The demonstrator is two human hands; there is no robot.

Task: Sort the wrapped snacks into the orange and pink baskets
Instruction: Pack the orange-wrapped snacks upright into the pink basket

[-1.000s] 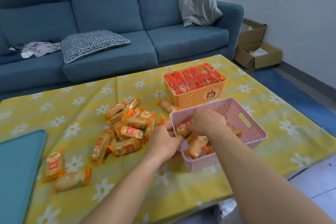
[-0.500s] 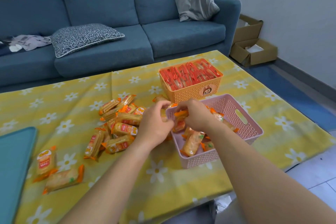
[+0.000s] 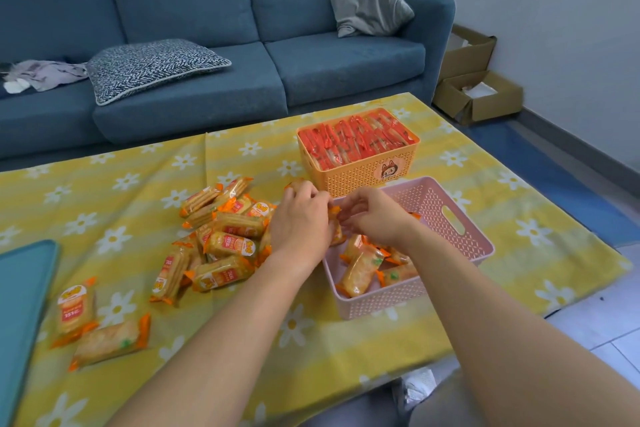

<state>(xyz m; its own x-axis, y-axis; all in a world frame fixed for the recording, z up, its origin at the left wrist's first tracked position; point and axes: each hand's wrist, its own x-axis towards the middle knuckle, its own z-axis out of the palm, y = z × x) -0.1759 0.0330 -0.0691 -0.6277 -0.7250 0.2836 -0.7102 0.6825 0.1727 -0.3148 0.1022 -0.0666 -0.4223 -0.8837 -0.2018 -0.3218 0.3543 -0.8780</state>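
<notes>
A pile of orange-wrapped snacks (image 3: 221, 236) lies on the yellow flowered cloth, left of the baskets. The orange basket (image 3: 363, 175) at the back is packed with red-wrapped snacks. In front of it the pink basket (image 3: 450, 218) holds several orange-wrapped snacks (image 3: 360, 270). My left hand (image 3: 299, 222) and my right hand (image 3: 375, 218) meet over the pink basket's left rim. Both pinch one orange-wrapped snack (image 3: 335, 229) between them; most of it is hidden by the fingers.
Two more snacks (image 3: 93, 326) lie apart near the front left, beside a teal tray (image 3: 20, 305). A blue sofa (image 3: 214, 45) with cushions stands behind the table. Cardboard boxes (image 3: 478, 94) sit on the floor at the right. The table's front edge is near me.
Both hands have risen from inside the pink basket to its left rim, now with a snack held between them. The camera view has shifted slightly.
</notes>
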